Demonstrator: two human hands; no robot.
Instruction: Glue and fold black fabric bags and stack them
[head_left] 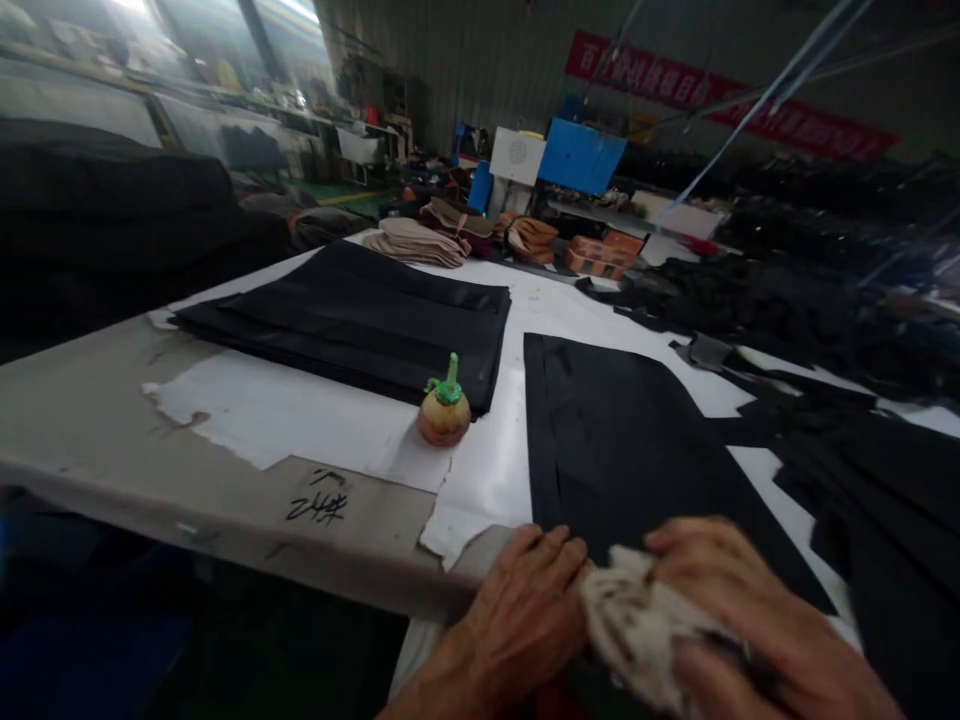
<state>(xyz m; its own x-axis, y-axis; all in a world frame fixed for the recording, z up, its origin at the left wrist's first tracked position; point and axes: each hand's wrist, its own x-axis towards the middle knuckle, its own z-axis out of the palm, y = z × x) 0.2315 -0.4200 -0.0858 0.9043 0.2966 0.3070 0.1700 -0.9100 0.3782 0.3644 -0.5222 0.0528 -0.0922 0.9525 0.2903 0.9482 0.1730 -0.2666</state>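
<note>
My left hand point(529, 605) is at the table's near edge, its fingers bent and close together over the near end of a black flat sheet point(615, 440). Its thumb and palm are hidden. Just to the right, my right hand point(739, 610) is closed around a crumpled whitish rag point(637, 625), which is blurred and close to the sheet's near edge. Beyond my hands stands a small round tan object with a green stem-like top point(445, 415). It sits beside the near corner of a stack of black sheets point(352, 320).
The table point(210, 510) is covered partly by torn white paper point(255, 410). Loose black pieces point(892, 490) lie to the right. Folded beige bundles point(416, 243) and brown pieces point(531, 238) sit at the far end. A large dark pile point(112, 220) stands left.
</note>
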